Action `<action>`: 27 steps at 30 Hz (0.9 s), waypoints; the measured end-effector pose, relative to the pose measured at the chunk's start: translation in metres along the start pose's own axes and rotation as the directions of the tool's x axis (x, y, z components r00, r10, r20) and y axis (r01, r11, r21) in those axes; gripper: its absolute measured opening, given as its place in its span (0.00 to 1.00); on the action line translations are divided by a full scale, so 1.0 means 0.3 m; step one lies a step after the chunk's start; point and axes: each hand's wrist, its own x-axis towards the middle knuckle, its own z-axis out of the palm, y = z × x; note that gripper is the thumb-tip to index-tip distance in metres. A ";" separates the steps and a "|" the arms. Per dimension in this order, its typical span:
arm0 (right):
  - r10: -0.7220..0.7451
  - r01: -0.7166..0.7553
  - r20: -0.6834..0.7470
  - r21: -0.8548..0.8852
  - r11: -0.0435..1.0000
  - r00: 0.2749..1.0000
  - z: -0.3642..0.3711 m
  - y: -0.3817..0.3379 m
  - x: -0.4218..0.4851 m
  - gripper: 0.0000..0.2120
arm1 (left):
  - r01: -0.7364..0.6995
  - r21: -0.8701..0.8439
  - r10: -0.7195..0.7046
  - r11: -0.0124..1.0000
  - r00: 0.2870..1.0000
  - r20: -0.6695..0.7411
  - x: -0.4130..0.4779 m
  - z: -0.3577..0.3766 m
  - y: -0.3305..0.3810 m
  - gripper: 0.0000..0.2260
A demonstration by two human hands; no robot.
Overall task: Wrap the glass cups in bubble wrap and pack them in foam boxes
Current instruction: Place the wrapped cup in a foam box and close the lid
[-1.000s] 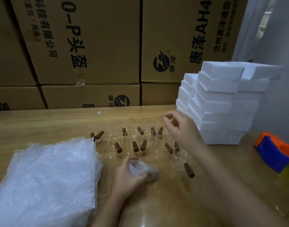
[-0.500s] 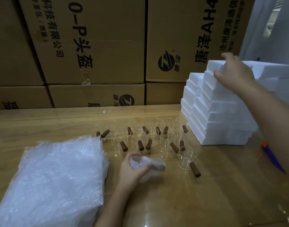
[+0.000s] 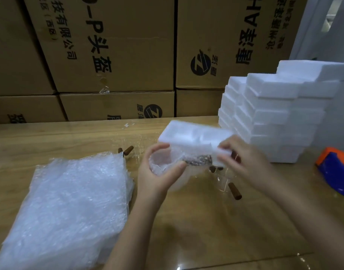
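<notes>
My left hand (image 3: pixel 157 174) grips a glass cup wrapped in bubble wrap (image 3: pixel 163 162), lifted above the table, its dark handle end pointing right. My right hand (image 3: pixel 243 162) holds a white foam box (image 3: pixel 194 136) by its right end, open side towards me, just above and touching the wrapped cup. Clear glass cups with brown wooden handles (image 3: pixel 234 190) stand on the table behind and below my hands, mostly hidden. A thick stack of bubble wrap sheets (image 3: pixel 70 207) lies at the left.
A tall pile of white foam boxes (image 3: pixel 274 117) stands at the right rear. An orange and blue tape dispenser (image 3: pixel 336 168) sits at the far right. Large cardboard cartons (image 3: pixel 112 45) wall off the back of the wooden table (image 3: pixel 216 230).
My right hand took a foam box from the pile and brought it down to the wrapped cup. My left hand lifted the wrapped cup off the table towards the box.
</notes>
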 end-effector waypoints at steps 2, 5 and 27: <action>-0.023 0.008 0.125 0.122 0.993 0.992 0.077 -0.018 -0.100 0.06 | -0.015 -0.011 0.015 1.000 1.000 -0.012 0.000 -0.008 0.015 0.21; -0.067 0.045 0.266 0.088 0.995 0.962 0.169 -0.035 -0.221 0.07 | 0.009 0.017 -0.009 1.000 1.000 -0.022 -0.004 -0.012 0.001 0.21; 0.275 -0.311 0.157 0.291 0.905 0.948 0.274 -0.116 -0.082 0.19 | -0.060 0.442 -0.040 0.895 0.976 0.214 -0.109 -0.046 -0.172 0.27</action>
